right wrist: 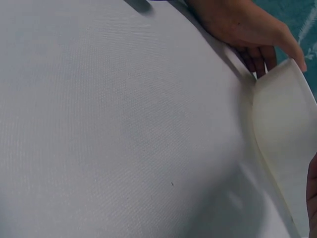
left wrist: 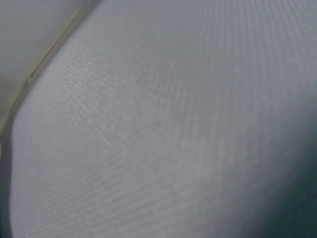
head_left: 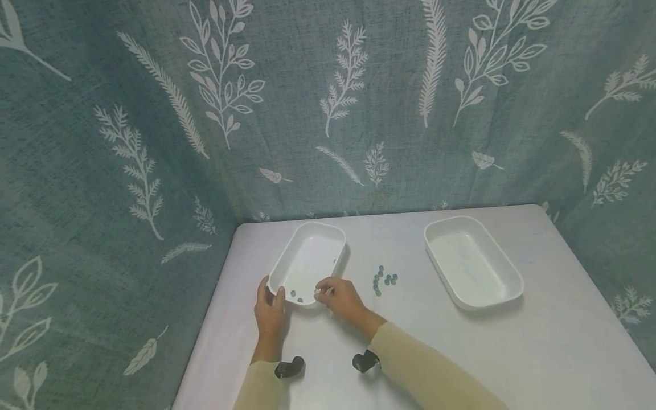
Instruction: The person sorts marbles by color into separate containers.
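Note:
My left hand (head_left: pixel 270 314) grips the near left corner of a white tray (head_left: pixel 288 254), thumb at the rim and fingers along the outside wall. In the right wrist view that left hand (right wrist: pixel 242 25) shows at the tray's corner (right wrist: pixel 282 109). Over the tray's near right corner, my right hand (head_left: pixel 342 297) pinches a small round greenish piece (head_left: pixel 317 291) between thumb and finger. Near the tray's front end lie a green round piece (head_left: pixel 293 293) and a darker one (head_left: pixel 300 300). Another speck (head_left: pixel 335 261) shows by the right wall.
Several small blue-green round pieces (head_left: pixel 380 274) lie loosely grouped on the white table (head_left: pixel 400 239), right of the tray. A second white tray (head_left: pixel 474 262) stands farther right. Patterned green cloth (head_left: pixel 307 159) hangs behind the table and along its left side.

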`<state>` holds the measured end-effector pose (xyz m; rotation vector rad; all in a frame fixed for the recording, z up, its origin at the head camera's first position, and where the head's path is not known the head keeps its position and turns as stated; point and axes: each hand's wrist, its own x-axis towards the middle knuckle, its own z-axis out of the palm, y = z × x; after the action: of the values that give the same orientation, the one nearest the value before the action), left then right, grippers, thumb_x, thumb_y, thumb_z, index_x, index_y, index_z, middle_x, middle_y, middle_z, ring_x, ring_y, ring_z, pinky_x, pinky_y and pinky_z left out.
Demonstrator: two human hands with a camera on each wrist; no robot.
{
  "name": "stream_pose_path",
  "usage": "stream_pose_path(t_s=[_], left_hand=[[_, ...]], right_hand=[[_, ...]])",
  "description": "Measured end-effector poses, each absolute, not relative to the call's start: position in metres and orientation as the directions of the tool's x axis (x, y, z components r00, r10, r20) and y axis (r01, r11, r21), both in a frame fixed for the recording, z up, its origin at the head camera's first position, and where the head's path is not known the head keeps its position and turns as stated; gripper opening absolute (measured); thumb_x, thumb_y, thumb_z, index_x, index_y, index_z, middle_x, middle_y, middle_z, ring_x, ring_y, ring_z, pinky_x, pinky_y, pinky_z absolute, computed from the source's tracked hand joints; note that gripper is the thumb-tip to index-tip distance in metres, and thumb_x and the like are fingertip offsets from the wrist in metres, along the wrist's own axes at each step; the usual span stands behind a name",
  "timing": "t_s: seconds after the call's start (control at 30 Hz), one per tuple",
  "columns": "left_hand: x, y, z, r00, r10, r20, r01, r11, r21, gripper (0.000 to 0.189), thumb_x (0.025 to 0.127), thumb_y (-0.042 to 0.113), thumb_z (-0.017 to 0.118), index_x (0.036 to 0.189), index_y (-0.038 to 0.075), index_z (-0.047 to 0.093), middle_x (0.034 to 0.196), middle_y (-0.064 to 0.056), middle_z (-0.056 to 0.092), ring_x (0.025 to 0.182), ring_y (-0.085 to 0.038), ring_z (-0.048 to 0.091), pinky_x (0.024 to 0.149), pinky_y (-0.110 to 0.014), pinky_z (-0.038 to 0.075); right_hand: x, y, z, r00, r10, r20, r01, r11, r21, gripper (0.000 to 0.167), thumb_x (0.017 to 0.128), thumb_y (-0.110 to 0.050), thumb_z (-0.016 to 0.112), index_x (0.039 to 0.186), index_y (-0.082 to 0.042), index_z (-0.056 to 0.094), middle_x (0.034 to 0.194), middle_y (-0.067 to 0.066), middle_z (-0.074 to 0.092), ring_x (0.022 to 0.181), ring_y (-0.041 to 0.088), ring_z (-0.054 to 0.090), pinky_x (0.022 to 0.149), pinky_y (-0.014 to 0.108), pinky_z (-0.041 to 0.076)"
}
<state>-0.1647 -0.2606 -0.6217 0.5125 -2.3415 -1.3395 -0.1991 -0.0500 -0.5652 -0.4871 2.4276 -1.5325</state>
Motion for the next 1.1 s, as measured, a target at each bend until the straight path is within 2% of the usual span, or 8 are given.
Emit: stream_pose_path(t_s=[0.43, 1.1], left_hand=[[-0.164, -0.258, -0.617, -0.853, -0.499, 0.155, -0.133, 0.493, 0.860, 0.061, 0.097, 0.042, 0.052, 0.150, 0.019, 0.033, 0.152, 0.003, 0.038, 0.143, -0.021, 0.028, 0.115, -0.053, 0.019], [-0.163, -0.258, -0.616, -0.858, -0.492, 0.148, -0.126, 0.481, 0.868, 0.060, 0.098, 0.040, 0.053, 0.151, 0.018, 0.033, 0.153, 0.001, 0.038, 0.143, -0.023, 0.026, 0.115, -0.055, 0.017]], right_hand=[[-0.200, -0.050, -0.570, -0.911, -0.413, 0.002, -0.200, 0.435, -0.878, 0.020, 0.089, -0.021, 0.071, 0.109, -0.017, 0.068, 0.088, -0.011, 0.061, 0.063, 0.008, 0.058, 0.053, 0.024, 0.052], [-0.203, -0.040, -0.581, -0.909, -0.412, 0.056, -0.237, 0.403, -0.884, 0.016, 0.090, -0.022, 0.070, 0.105, -0.016, 0.069, 0.089, -0.010, 0.065, 0.063, 0.007, 0.058, 0.055, 0.024, 0.052]])
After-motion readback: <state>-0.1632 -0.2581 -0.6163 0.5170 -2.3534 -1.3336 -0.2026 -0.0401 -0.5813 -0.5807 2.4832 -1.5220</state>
